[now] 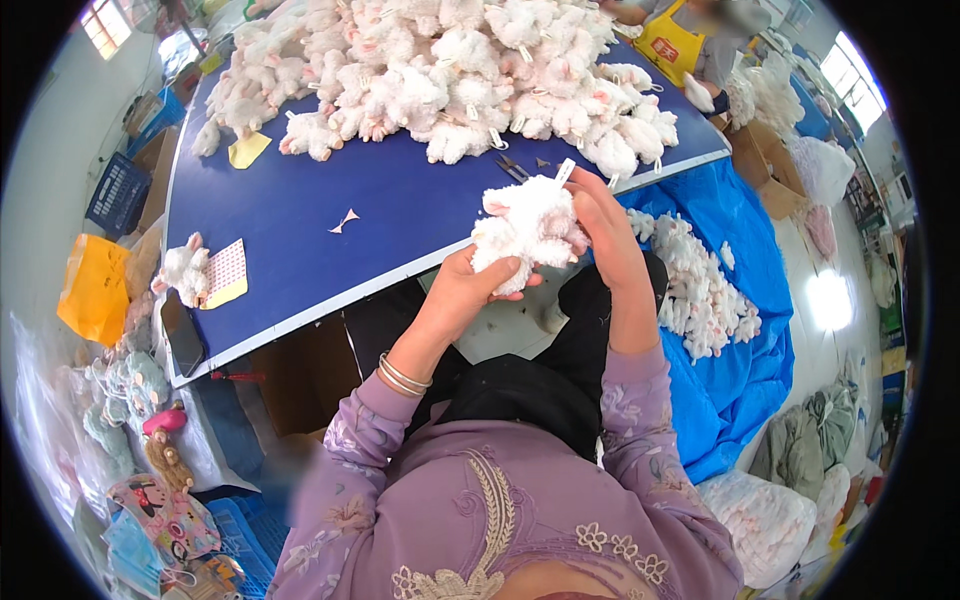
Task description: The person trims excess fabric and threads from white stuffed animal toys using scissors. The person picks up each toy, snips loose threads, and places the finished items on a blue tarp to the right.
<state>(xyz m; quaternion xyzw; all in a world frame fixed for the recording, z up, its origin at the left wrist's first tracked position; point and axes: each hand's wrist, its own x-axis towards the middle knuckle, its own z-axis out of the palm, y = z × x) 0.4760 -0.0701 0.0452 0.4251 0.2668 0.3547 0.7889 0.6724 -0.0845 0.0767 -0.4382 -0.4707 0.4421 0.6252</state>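
A small white plush toy (527, 222) with pinkish ears is held up in front of me, just past the near edge of the blue table. My left hand (478, 278) is closed round its lower left side, thumb on top. My right hand (606, 225) is at the toy's right side, fingers curled against it by a white fabric tag (565, 172) that sticks up. What those fingertips pinch is partly hidden. Small dark thread snips (513, 168) lie on the table just behind the toy.
A big heap of similar white plush toys (440, 85) covers the far side of the blue table (290, 250). One more plush (184, 270) sits by a sticker sheet (227, 273) at left. Right of me, a blue tarp (745, 400) holds more toys. A person in a yellow apron (663, 45) is across the table.
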